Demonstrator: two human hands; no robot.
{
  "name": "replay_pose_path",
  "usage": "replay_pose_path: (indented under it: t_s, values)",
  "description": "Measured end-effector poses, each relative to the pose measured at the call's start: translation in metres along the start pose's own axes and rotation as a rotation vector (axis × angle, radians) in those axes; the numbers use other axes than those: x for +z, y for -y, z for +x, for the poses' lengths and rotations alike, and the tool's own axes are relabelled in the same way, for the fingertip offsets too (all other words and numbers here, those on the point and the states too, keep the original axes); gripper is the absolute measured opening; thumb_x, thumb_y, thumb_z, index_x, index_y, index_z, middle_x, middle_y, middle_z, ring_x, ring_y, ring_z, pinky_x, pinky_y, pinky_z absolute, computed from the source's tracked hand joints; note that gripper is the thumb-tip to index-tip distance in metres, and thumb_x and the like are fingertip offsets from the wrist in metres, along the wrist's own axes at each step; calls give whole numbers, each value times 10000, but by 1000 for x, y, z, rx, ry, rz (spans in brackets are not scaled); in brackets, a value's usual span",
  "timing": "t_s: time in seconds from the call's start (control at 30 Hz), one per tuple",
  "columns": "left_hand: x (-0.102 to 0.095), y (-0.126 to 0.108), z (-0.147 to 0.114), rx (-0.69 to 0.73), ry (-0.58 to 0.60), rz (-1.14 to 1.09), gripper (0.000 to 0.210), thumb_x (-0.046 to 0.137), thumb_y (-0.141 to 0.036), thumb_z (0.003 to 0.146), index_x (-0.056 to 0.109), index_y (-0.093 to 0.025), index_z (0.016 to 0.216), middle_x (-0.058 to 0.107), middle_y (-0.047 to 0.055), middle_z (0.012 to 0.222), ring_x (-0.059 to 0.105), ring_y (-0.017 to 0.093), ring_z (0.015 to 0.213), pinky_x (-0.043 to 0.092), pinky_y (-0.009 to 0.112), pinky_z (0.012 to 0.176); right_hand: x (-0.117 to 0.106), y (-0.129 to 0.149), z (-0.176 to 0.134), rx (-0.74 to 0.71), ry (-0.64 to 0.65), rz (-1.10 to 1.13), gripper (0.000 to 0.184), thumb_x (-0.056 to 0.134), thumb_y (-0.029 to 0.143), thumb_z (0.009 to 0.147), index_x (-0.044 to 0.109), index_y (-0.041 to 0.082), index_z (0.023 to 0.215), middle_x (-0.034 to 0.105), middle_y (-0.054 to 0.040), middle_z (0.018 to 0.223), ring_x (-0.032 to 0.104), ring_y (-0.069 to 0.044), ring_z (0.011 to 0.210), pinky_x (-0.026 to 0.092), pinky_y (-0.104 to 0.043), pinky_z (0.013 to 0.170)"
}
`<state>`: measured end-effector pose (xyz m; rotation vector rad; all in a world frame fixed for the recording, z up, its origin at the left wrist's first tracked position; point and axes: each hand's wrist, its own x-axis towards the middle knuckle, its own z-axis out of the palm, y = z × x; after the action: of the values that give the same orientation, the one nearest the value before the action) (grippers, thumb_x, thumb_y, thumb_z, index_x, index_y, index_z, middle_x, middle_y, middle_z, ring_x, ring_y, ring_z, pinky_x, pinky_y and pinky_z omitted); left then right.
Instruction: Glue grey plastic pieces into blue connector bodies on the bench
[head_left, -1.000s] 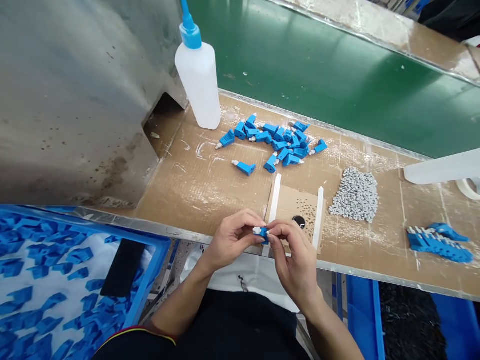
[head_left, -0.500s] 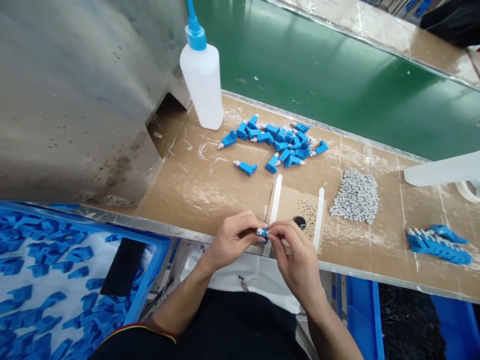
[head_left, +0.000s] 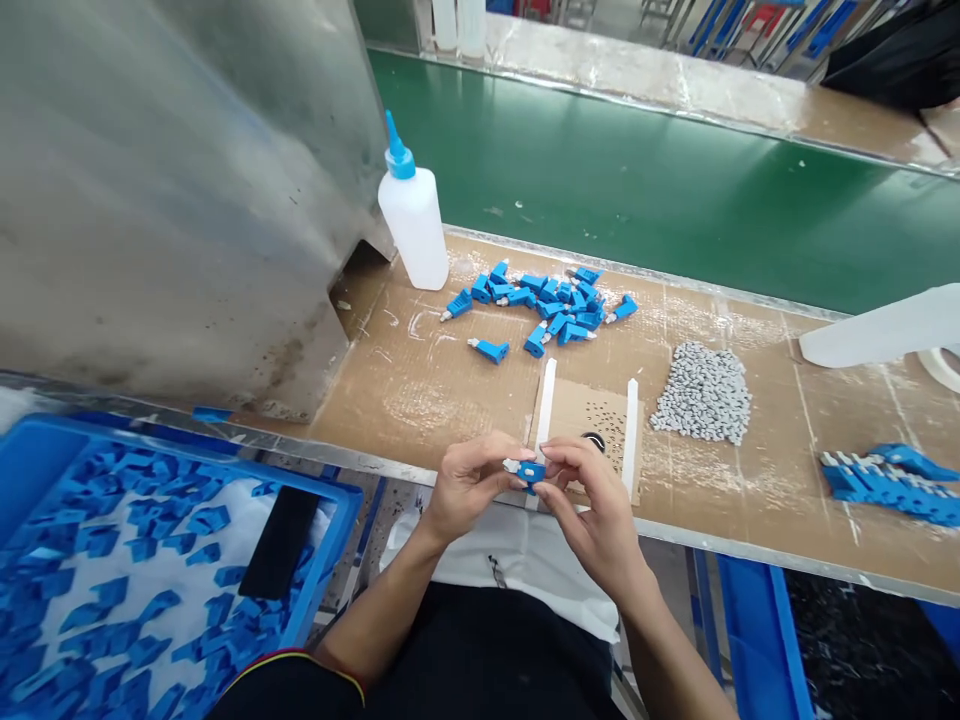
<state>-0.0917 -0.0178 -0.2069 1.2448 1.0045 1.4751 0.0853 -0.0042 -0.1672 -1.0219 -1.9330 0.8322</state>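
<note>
Between my hands, just over the front edge of the bench, is a small blue plastic part (head_left: 532, 472) with a white tip pointing left. My left hand (head_left: 469, 485) pinches it at the white-tip end. On its right end, the fingers of my right hand (head_left: 592, 500) are closed as well. Right behind my hands lies a cardboard pad (head_left: 574, 400) held by two white tape strips, with tiny dark bits and a round black piece (head_left: 594, 441) on it. Farther back is a loose pile of similar blue parts (head_left: 559, 300) with white tips.
A heap of small grey pieces (head_left: 703, 392) lies right of the pad, and a row of blue parts (head_left: 889, 487) farther right. A white bottle (head_left: 416, 225) stands at the back left. Blue bins (head_left: 337, 540) sit below the bench. A metal housing (head_left: 187, 200) bounds the left.
The blue part has turned in my fingers, so its longer side and white tip now show. The camera view has tilted up, showing more beyond the green strip.
</note>
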Motion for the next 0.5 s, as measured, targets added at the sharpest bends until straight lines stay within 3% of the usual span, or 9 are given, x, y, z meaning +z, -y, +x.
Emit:
replay_pose_path:
  t_s: [0.1, 0.2, 0.3, 0.5]
  values:
    - [11, -8, -10, -172, -68, -81, 278, 845, -431, 837, 832, -203, 995, 822, 75, 926, 768, 200, 850, 628, 297, 773, 3, 4, -9, 7, -38, -5, 162, 600, 215, 1004, 628, 238, 1161, 692, -71, 1048, 678, -164, 782, 601, -284, 644]
    - [20, -14, -22, -304, -62, -143, 417, 825, -463, 850, 793, -187, 1160, 820, 119, 1108, 778, 243, 1001, 638, 353, 891, 7, 9, -19, -27, -136, -112, 136, 597, 201, 1000, 657, 236, 1118, 685, -65, 992, 693, -178, 804, 620, -298, 666]
    - [26, -19, -34, -308, -58, -171, 531, 792, -531, 860, 752, -163, 1240, 809, 148, 1153, 774, 268, 1039, 632, 389, 937, 12, 15, -30, -112, -213, -222, 165, 606, 171, 991, 680, 244, 1119, 690, -67, 979, 715, -188, 829, 639, -310, 693]
    - [26, -39, -53, -254, -92, -28, 442, 755, -549, 884, 778, -153, 1080, 822, 114, 983, 780, 237, 900, 635, 340, 842, 21, 27, -48, -266, -275, -247, 201, 626, 129, 971, 699, 252, 1113, 687, -60, 909, 735, -198, 820, 649, -313, 707]
